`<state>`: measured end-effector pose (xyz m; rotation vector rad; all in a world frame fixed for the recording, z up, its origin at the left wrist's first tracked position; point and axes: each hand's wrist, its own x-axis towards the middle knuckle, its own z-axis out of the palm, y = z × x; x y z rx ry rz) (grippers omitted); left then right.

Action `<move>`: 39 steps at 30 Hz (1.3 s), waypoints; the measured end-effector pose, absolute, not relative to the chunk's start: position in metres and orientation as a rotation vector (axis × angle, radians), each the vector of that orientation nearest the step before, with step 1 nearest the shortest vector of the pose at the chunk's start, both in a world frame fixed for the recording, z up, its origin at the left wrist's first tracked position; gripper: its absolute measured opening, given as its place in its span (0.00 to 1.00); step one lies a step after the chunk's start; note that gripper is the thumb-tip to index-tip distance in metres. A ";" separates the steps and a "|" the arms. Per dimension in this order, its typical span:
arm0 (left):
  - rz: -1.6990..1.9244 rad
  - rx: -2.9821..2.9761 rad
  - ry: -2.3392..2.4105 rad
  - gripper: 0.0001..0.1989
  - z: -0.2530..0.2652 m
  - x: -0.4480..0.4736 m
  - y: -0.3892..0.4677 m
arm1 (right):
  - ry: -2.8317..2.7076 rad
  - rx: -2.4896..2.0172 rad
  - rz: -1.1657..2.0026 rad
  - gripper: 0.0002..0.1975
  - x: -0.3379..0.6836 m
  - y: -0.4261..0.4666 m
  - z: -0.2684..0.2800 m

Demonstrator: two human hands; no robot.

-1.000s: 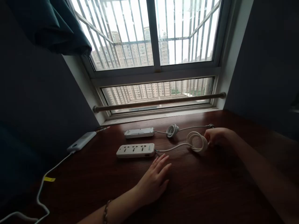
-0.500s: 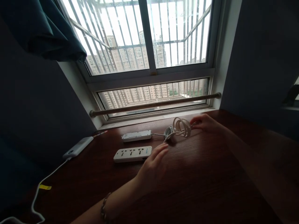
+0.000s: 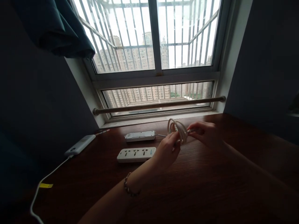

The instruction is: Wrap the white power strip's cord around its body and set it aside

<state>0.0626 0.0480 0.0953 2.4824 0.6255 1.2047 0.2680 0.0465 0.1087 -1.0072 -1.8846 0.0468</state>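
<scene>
White coiled power cable (image 3: 177,130) hangs lifted off the dark brown wooden tabletop (image 3: 201,186), held between both hands just in front of the window. The left hand (image 3: 168,150) is curled closed around the lower left side of the coil, its fingers wrapped on the loops. The right hand (image 3: 205,133) is closed too, pinching the coil's right side at what seems to be the plug end, though the dim light makes that part hard to tell. The two hands sit close together, with the coil standing nearly upright between them.

Just left of the left hand lies a white rectangular power strip with its sockets facing up (image 3: 136,154), flat on the tabletop. Behind it, nearer the window, lies a second white power strip (image 3: 140,136), parallel to the first; a thin white cord leaves its right end toward the hands. Well apart at the far left edge rests a white rectangular charger block (image 3: 80,145) with a white lead (image 3: 44,182) trailing toward the viewer, carrying a small yellow tag (image 3: 45,185). A wooden rail (image 3: 158,104) runs along the window base.
</scene>
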 end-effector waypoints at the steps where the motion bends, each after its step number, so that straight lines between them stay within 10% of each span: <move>1: 1.213 2.457 0.623 0.17 0.097 0.061 0.046 | -1.859 -1.016 -0.029 0.09 0.264 0.044 0.108; 17: 1.157 2.131 0.674 0.12 0.109 0.054 0.039 | -1.748 -0.771 0.913 0.29 0.242 0.027 0.100; 26: 1.076 1.905 0.606 0.15 0.101 0.058 0.039 | -1.803 -0.770 0.931 0.32 0.241 0.023 0.099; 39: 1.226 1.969 0.931 0.09 0.108 0.056 0.034 | -2.027 -0.826 -0.391 0.29 0.228 0.014 0.098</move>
